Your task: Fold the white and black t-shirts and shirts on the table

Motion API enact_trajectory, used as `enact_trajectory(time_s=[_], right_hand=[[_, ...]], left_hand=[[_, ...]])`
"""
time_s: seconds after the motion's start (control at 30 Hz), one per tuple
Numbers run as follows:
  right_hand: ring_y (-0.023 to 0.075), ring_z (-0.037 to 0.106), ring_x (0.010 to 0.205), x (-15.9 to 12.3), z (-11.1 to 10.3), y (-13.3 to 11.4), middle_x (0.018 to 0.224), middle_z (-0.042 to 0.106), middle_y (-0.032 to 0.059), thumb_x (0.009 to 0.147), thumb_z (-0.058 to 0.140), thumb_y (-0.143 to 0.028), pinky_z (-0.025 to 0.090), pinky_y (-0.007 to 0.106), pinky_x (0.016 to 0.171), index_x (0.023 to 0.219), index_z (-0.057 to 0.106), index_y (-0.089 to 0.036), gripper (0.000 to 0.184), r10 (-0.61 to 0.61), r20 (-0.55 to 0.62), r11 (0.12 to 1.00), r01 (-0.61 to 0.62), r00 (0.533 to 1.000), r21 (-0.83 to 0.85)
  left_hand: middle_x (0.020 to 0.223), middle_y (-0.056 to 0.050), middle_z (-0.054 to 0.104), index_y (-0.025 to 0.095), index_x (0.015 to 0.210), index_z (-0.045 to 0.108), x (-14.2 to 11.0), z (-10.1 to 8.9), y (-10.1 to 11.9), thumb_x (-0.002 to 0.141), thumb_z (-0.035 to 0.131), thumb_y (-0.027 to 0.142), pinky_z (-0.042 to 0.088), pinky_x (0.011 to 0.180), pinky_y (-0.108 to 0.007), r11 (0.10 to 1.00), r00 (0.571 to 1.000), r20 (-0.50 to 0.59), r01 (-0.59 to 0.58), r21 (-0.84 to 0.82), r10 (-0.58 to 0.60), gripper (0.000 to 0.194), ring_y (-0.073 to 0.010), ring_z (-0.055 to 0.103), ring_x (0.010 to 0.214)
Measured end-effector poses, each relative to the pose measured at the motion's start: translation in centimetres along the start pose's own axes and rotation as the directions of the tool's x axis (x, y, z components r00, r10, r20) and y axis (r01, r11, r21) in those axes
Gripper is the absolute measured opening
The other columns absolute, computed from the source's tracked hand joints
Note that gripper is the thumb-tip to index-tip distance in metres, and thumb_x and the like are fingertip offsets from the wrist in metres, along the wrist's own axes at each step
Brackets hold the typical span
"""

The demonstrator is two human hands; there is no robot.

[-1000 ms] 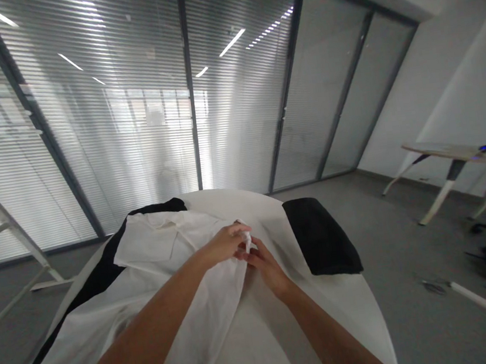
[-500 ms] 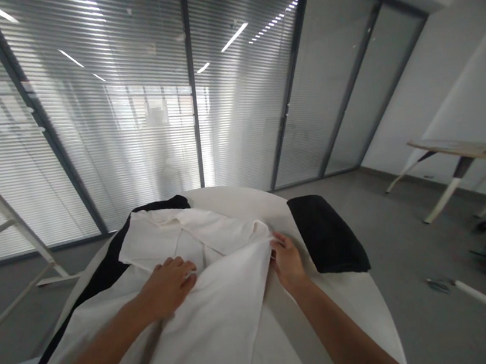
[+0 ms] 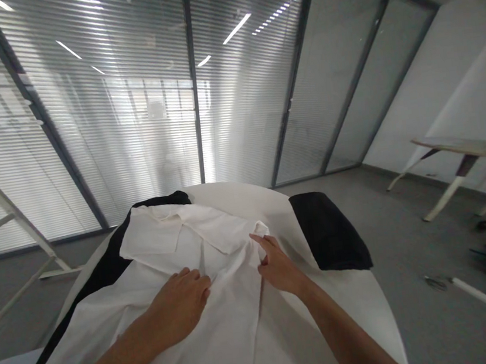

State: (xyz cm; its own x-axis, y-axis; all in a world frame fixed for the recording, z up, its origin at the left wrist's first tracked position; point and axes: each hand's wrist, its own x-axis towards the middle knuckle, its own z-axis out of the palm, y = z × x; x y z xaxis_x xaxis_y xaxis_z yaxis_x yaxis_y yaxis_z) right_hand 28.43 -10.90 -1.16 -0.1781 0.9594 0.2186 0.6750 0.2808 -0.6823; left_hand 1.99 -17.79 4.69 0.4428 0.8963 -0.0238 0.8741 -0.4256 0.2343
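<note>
A white long-sleeved shirt [image 3: 207,251] lies spread over a round white table [image 3: 236,197], with its collar [image 3: 151,231] toward the far side. My left hand [image 3: 178,305] rests flat on the shirt's front, holding nothing. My right hand [image 3: 278,269] is on the cloth with its fingers extended, next to a small raised fold [image 3: 260,230] of the shirt. It grips nothing. The hands are apart.
A black cloth [image 3: 104,276] lies under the shirt's left side, and a folded black garment [image 3: 329,230] sits on the table's right. Behind are glass partitions with blinds [image 3: 128,113]. A stepladder [image 3: 2,205] stands left; a pale table [image 3: 455,147] stands right.
My hands were pinching cloth together at the shirt's middle a second ago. They have let go and moved apart, and the shirt front now lies flatter.
</note>
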Motion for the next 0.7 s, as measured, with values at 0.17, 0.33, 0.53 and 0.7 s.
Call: enact_trajectory(time_s=[0.17, 0.33, 0.53, 0.7], right_hand=[[0.0198, 0.058, 0.1, 0.9, -1.4, 0.5, 0.122, 0.05, 0.0121, 0.066, 0.044, -0.002, 0.046, 0.036, 0.097, 0.118, 0.06, -0.018, 0.057, 0.039, -0.191, 0.993, -0.059, 0.981, -0.104], [0.0246, 0.052, 0.11, 0.7, -1.9, 0.5, 0.123, 0.044, 0.0152, 0.074, 0.042, -0.004, 0.043, 0.039, 0.098, 0.123, 0.055, -0.016, 0.052, -0.02, -0.43, 0.971, -0.086, 0.903, -0.225], [0.0224, 0.056, 0.09, -0.8, -1.8, -2.8, 0.097, 0.058, 0.0089, 0.08, 0.048, -0.014, 0.043, 0.034, 0.081, 0.095, 0.06, -0.02, 0.02, -0.033, -0.161, 0.925, -0.031, 0.986, -0.378], [0.0241, 0.054, 0.102, -2.4, -1.5, -3.5, 0.108, 0.061, 0.0061, 0.067, 0.073, -0.031, 0.041, 0.032, 0.084, 0.103, 0.061, -0.025, 0.038, -0.16, 0.396, 0.933, 0.269, 0.904, -0.237]], left_hand=[[0.085, -0.007, 0.066, 0.022, 0.09, 0.059, 0.7, -0.5, 1.2, 0.095, 0.028, 0.031, 0.041, 0.072, -0.035, 0.994, 1.0, 0.024, 0.001, -0.112, 0.002, 0.033, -0.0221, 0.061, 0.08], [0.088, -0.008, 0.069, 0.024, 0.093, 0.058, 2.5, -0.4, 2.1, 0.092, 0.033, 0.032, 0.041, 0.066, -0.033, 0.998, 0.999, -0.002, 0.034, -0.056, -0.034, 0.026, -0.0248, 0.065, 0.081], [0.089, -0.012, 0.068, 0.02, 0.095, 0.059, 3.0, 1.0, 1.7, 0.09, 0.035, 0.037, 0.044, 0.068, -0.038, 0.995, 0.995, 0.017, 0.1, -0.012, -0.1, 0.03, -0.0288, 0.064, 0.082], [0.099, -0.013, 0.064, 0.019, 0.097, 0.061, 2.0, 2.5, 1.8, 0.089, 0.044, 0.035, 0.044, 0.078, -0.041, 0.995, 0.998, 0.03, -0.066, 0.074, 0.064, 0.025, -0.0286, 0.059, 0.093]])
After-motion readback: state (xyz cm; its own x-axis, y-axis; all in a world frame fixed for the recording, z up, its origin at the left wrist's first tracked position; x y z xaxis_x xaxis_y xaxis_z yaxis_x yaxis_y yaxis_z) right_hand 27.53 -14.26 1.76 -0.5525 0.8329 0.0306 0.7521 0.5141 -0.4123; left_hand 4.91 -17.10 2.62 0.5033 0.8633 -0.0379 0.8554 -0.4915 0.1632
